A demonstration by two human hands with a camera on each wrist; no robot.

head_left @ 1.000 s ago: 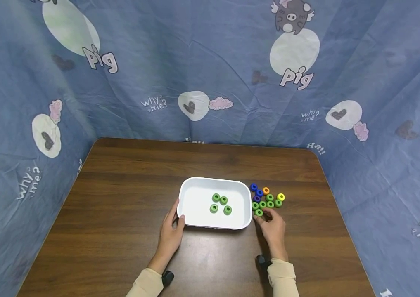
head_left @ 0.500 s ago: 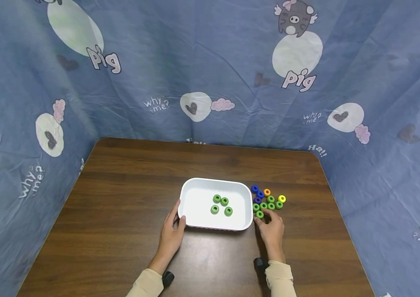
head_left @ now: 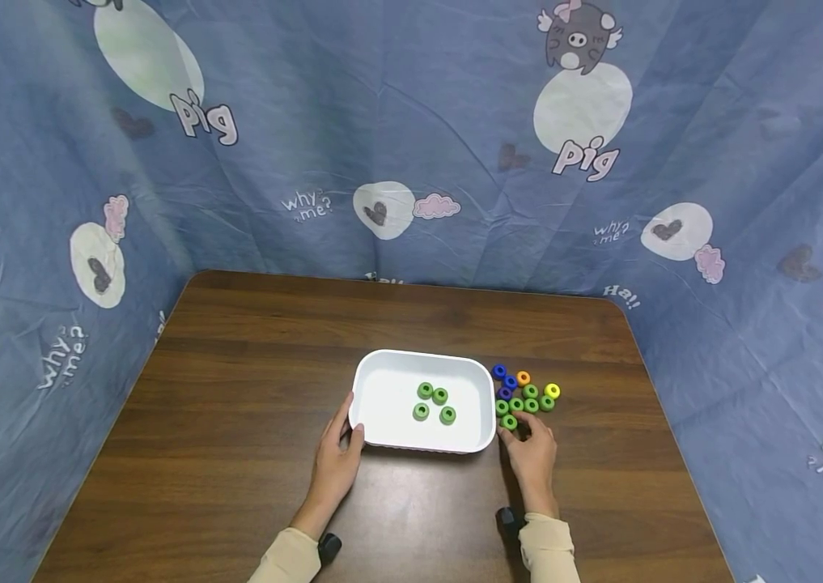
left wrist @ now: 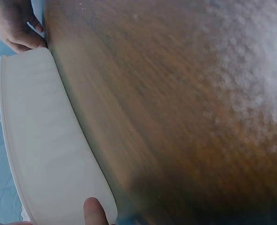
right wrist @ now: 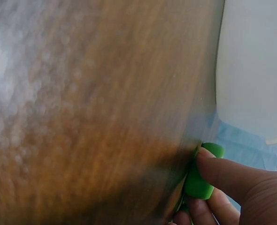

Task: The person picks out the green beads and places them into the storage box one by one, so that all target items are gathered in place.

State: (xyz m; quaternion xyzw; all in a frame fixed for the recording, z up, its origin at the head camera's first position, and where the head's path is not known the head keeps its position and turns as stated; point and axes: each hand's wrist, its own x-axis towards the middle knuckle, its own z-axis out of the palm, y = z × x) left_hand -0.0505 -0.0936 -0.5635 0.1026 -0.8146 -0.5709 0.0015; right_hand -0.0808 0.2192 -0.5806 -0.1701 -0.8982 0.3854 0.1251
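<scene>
A white rectangular tray (head_left: 389, 435) stands on the table with several green rings (head_left: 421, 411) inside. My left hand (head_left: 337, 461) holds its near left corner, fingers along the left side and thumb on the front wall. In the left wrist view that thumb (left wrist: 94, 211) lies against the outer wall. Just right of the tray, my right hand (head_left: 535, 455) pinches a green ring (right wrist: 202, 176) between thumb and fingers, low at the table. This ring lies at the near end of a cluster of rings: several green (head_left: 531, 405), several blue (head_left: 505, 393), one orange (head_left: 523, 378), one yellow (head_left: 553, 391).
The brown wooden table (head_left: 251, 356) extends on all sides of the tray. A blue patterned cloth (head_left: 411, 121) hangs behind it and along both sides. Dark wrist devices (head_left: 328, 548) sit at both sleeves.
The head view has shifted slightly. My right forearm has moved a little to the left, while its fingers stay at the same green ring. My left hand and the tray keep their places.
</scene>
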